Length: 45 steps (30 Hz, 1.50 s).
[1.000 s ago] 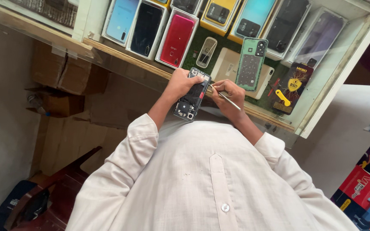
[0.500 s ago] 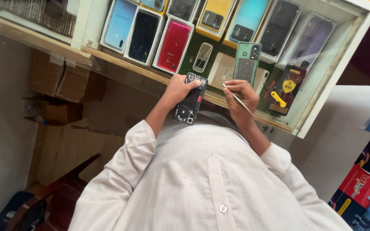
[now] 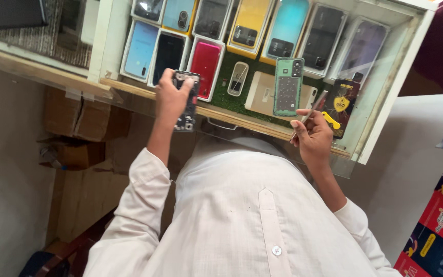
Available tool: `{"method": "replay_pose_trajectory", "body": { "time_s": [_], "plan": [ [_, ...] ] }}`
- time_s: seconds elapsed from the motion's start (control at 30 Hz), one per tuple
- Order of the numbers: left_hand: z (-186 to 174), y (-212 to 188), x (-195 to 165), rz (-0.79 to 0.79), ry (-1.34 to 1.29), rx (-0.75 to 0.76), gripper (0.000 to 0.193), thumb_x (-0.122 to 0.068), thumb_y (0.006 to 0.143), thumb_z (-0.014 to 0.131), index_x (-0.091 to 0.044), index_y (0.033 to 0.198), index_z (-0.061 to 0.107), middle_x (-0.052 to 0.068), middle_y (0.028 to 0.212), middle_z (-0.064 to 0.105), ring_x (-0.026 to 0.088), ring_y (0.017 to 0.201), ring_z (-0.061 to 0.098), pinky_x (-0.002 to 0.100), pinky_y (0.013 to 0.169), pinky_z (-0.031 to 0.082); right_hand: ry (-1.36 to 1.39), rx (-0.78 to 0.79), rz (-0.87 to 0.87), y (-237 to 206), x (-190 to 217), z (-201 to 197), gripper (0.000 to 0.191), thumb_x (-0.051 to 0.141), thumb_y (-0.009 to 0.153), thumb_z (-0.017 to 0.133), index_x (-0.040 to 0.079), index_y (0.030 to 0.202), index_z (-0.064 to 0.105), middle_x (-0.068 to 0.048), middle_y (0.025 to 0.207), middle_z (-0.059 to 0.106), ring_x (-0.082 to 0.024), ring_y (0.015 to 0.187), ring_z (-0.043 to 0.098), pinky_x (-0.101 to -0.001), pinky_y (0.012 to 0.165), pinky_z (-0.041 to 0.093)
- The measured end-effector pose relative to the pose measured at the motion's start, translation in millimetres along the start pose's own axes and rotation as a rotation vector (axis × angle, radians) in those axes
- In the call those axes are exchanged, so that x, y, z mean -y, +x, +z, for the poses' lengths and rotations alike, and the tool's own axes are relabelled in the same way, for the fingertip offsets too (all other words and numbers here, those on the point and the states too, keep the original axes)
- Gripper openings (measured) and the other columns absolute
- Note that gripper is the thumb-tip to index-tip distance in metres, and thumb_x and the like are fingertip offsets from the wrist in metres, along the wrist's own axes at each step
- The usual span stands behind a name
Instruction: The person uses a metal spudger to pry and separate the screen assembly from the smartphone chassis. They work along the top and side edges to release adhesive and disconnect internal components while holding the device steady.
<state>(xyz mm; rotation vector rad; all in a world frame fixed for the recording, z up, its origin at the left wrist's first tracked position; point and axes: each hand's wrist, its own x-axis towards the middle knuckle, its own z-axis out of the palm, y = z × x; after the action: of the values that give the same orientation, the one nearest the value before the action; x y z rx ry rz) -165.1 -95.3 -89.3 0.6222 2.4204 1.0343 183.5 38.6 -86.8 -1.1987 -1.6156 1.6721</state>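
Note:
My left hand grips an opened phone with its back removed, dark circuitry showing, held over the near wooden edge of the glass counter. My right hand holds a thin metal tool, like tweezers or a screwdriver, its tip pointing up toward the counter. A green phone back cover lies on the glass between my hands. My white shirt fills the lower part of the view.
Under the glass counter lie several boxed phones, among them a red one, a yellow one and a light blue one. Cardboard boxes stand at left. Colourful red-and-blue boxes sit at right.
My hands have moved apart: the left carried the opened phone left and up over the counter edge, the right moved right with the tool. The view has shifted.

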Motion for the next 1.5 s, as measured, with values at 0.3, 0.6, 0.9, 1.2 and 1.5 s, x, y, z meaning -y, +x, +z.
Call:
{"method": "replay_pose_trajectory", "body": {
  "time_s": [0.3,0.6,0.9,1.2,1.5],
  "plan": [
    [5,26,4,0.037,0.26,-0.137,0.056,-0.034,0.078,0.087,-0.005,0.116,0.058,0.017,0.096,0.074,0.039,0.092,0.071,0.052,0.086,0.054,0.1,-0.013,-0.018,4,3,-3,0.021,0.02,0.106,0.064,0.0,0.111,0.066,0.003,0.079,0.06,-0.003,0.058,0.051,-0.0211,0.051,0.046],
    [19,28,19,0.234,0.387,-0.261,0.073,-0.036,0.076,0.091,-0.002,0.132,0.059,0.014,0.124,0.047,0.036,0.12,0.049,0.053,0.101,0.045,-0.348,-0.148,-0.085,2,22,3,0.016,0.015,0.102,0.068,0.001,0.106,0.076,0.001,0.07,0.059,-0.005,0.06,0.047,-0.0252,0.053,0.037],
    [16,13,-8,0.436,0.435,-0.335,0.065,-0.029,0.082,0.084,-0.002,0.138,0.064,0.014,0.125,0.056,0.034,0.119,0.052,0.054,0.1,0.045,-0.504,-0.088,-0.25,7,52,11,0.018,0.003,0.092,0.071,0.002,0.109,0.075,-0.008,0.083,0.062,-0.016,0.064,0.057,-0.031,0.058,0.046],
    [73,-46,-86,0.349,-0.027,0.99,0.026,-0.019,0.1,0.057,-0.007,0.118,0.073,0.006,0.085,0.077,0.012,0.072,0.069,0.026,0.069,0.057,-0.737,0.277,-0.661,29,70,27,0.013,0.009,0.081,0.08,0.012,0.093,0.077,-0.002,0.087,0.07,-0.023,0.088,0.065,-0.0387,0.082,0.049],
    [102,-57,-64,0.026,-0.431,0.881,0.026,-0.02,0.105,0.056,-0.003,0.104,0.076,-0.004,0.062,0.049,0.006,0.054,0.04,0.024,0.048,0.033,-0.6,-0.177,-0.613,38,45,4,0.022,0.017,0.085,0.082,0.01,0.105,0.074,-0.008,0.104,0.072,-0.03,0.107,0.066,-0.0393,0.095,0.051]
  ]
}}
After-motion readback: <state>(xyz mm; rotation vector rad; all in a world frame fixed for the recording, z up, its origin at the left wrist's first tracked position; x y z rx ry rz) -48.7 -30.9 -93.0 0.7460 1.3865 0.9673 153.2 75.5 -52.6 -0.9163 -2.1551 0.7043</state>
